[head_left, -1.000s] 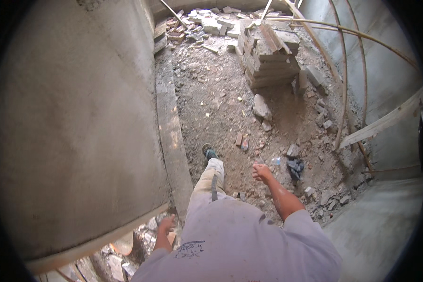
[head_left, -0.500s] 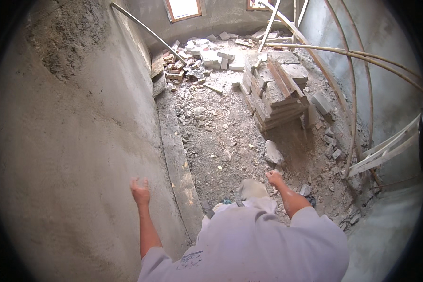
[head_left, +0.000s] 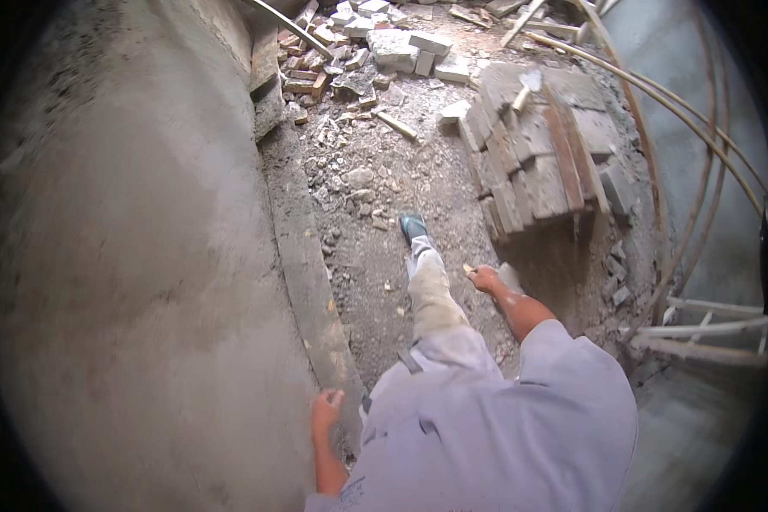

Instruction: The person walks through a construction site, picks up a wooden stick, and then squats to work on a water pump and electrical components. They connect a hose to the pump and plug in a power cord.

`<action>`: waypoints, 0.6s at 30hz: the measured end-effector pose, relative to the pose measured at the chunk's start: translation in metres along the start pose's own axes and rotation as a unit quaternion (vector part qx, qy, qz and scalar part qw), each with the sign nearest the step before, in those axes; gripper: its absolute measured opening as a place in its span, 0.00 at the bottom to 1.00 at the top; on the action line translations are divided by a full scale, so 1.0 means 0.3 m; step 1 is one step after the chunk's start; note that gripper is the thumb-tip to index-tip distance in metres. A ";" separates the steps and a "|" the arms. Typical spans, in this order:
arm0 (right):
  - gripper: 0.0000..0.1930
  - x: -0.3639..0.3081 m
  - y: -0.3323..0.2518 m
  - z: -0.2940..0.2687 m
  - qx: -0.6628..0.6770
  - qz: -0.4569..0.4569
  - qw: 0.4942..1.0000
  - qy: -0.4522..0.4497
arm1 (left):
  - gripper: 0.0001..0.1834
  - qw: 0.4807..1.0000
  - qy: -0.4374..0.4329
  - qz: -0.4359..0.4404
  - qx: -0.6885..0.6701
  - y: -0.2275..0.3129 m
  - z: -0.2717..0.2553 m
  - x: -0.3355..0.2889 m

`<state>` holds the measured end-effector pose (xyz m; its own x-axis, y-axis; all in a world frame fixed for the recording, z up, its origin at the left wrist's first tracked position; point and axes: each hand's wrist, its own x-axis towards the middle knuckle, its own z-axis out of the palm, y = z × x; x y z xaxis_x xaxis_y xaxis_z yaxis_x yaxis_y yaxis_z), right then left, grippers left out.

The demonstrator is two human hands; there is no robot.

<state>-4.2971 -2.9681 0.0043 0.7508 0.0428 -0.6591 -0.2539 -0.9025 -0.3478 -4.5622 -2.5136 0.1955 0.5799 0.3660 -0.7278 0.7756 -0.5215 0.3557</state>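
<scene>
My right hand (head_left: pixel 485 279) is closed, with a small pale-yellow piece (head_left: pixel 468 269) poking out past the fingers; its kind is too small to make out. Low beside the plastered wall (head_left: pixel 171 282), my left hand (head_left: pixel 326 411) hangs with loosely bent fingers and nothing seen in it. One leg in dusty pale trousers (head_left: pixel 435 294) is stretched forward, its foot in a dark shoe (head_left: pixel 413 227) on the rubble. Ahead on the right stands a stack of blocks and planks (head_left: pixel 529 162). On top lies a trowel (head_left: pixel 525 90) with a pale handle.
Broken bricks and blocks (head_left: pixel 392 51) lie heaped at the far end, and a pole (head_left: pixel 286 27) leans there. Bent poles (head_left: pixel 700 119) stand along the right wall near a white ladder-like frame (head_left: pixel 700 328). Loose gravel (head_left: pixel 363 273) covers the floor beside a concrete ledge (head_left: pixel 303 256).
The view has tipped down and moved nearer the stack. My left hand has dropped from its raised place by the wall. A leg now shows stretched forward, and the pale-yellow piece shows at my right hand.
</scene>
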 end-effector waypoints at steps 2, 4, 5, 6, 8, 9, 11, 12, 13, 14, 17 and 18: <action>0.20 0.227 -0.108 -0.116 0.011 0.000 1.000 0.010 | 0.19 0.991 -0.004 -0.072 -0.116 0.012 0.149 0.099; 0.20 0.443 -0.253 -0.221 0.011 -0.009 1.000 0.023 | 0.17 0.958 -0.013 -0.204 -0.200 0.097 0.244 0.122; 0.20 0.574 -0.293 -0.253 0.013 -0.013 1.000 0.022 | 0.16 0.939 -0.042 -0.273 -0.204 0.161 0.272 0.154; 0.20 0.716 -0.332 -0.273 0.013 -0.021 1.000 0.018 | 0.16 0.937 -0.037 -0.268 -0.220 0.263 0.282 0.174; 0.21 1.000 -0.395 -0.296 0.008 -0.065 0.998 -0.001 | 0.17 0.939 -0.035 -0.266 -0.216 0.392 0.317 0.214; 0.21 1.140 -0.417 -0.312 -0.009 -0.050 0.999 -0.007 | 0.16 0.946 -0.038 -0.257 -0.194 0.409 0.343 0.250; 0.21 1.376 -0.462 -0.343 -0.018 -0.036 0.999 0.014 | 0.16 0.940 -0.042 -0.279 -0.194 0.419 0.396 0.302; 0.20 1.477 -0.475 -0.349 -0.008 -0.037 0.998 0.041 | 0.16 0.926 -0.040 -0.309 -0.215 0.406 0.428 0.314; 0.21 1.595 -0.491 -0.358 -0.028 -0.019 0.999 0.034 | 0.16 0.911 -0.036 -0.336 -0.237 0.414 0.452 0.354; 0.21 1.699 -0.493 -0.358 -0.048 -0.001 0.998 0.027 | 0.15 0.890 -0.043 -0.375 -0.256 0.437 0.461 0.395; 0.25 1.923 -0.551 -0.349 -0.049 -0.038 0.997 0.038 | 0.12 0.874 -0.045 -0.397 -0.276 0.525 0.481 0.435; 0.26 1.998 -0.531 -0.337 -0.052 -0.039 0.997 0.049 | 0.12 0.910 -0.042 -0.334 -0.241 0.548 0.475 0.455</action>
<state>-3.7448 -2.8420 -0.2678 0.8225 0.0769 -0.5636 -0.1324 -0.9377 -0.3213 -4.3911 -2.6590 0.0711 -0.0669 0.4057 -0.9115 0.9792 0.2020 0.0181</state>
